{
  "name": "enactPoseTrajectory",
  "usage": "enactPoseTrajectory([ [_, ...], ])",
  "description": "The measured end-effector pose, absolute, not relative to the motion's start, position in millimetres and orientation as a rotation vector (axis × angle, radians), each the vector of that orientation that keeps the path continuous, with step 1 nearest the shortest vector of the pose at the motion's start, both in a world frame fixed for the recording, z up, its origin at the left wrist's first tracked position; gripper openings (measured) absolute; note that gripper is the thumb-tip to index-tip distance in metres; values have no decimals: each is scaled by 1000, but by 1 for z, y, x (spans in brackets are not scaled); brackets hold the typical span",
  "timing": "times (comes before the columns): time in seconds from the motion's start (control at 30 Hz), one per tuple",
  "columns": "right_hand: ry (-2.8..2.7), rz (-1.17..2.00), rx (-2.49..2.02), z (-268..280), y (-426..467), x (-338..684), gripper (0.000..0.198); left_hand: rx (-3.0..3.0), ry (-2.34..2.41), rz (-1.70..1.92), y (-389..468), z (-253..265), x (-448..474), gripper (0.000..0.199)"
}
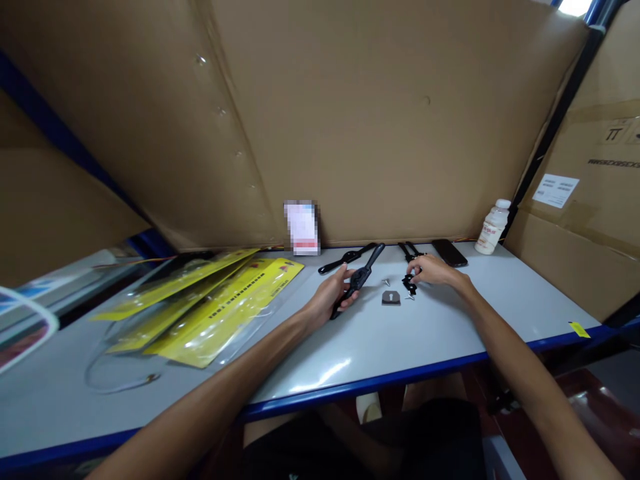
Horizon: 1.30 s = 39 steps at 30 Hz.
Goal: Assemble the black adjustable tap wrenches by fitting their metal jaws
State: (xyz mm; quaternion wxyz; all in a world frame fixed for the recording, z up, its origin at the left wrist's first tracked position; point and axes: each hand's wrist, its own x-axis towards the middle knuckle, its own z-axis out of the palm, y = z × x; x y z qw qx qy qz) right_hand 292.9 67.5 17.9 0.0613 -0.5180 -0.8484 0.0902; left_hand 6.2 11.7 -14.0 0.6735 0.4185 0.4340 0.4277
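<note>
Head view: a worktable [310, 360] is shown with two bare hands at work above it. By the left hand [325, 295], a black two-handled tool [358, 279] is gripped near its middle, the fingers being closed around it; the tool is held slantwise, with one handle pointed up and away from the body. By the right hand [431, 269], with its fingers curled narrowly downward, small black parts [410, 285] are met at the tabletop; whether these are pinched or only touched cannot be told. Between the two hands, a flat metal plate [391, 298] pierced by a slot is laid on the surface, with one small screw [386, 283] placed just behind it and another small metal piece [410, 298] near its right edge. A second black tool [345, 259] is laid behind the left hand, and black handles [407, 249] are partly hidden behind the right hand. Farther right, a dark phone [449, 253] and a capped bottle [493, 227] are seen. On the left, yellow packages [227, 310] with clear plastic are overlapped. Cardboard [340, 120] is stood along the back.
</note>
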Motion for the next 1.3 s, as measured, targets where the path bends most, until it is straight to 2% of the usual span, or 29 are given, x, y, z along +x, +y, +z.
enactPoseTrajectory([
  [0.1, -2564, 318, -1577, 16, 69, 290, 20, 953, 989, 957, 13, -15, 6, 36],
  [0.23, -2527, 358, -1589, 14, 71, 288, 27, 970, 997, 944, 14, -14, 7, 28],
  [0.43, -2481, 426, -1602, 13, 71, 287, 19, 991, 1004, 934, 12, -13, 9, 26],
  [0.7, -2306, 534, -1529, 8, 75, 287, 19, 1033, 1001, 892, 7, -7, 13, 18],
  [0.83, -2184, 601, -1409, 20, 71, 285, 15, 1045, 979, 863, 5, -6, 17, 22],
  [1.07, -2183, 771, -1137, 27, 41, 247, 22, 1090, 966, 783, -4, -2, 24, 32],
  [1.17, -2146, 710, -1142, 26, 38, 239, 21, 1099, 969, 788, -7, 0, 25, 35],
  [1.3, -1992, 449, -1326, 24, 51, 254, 19, 1069, 969, 871, -4, -3, 21, 32],
])
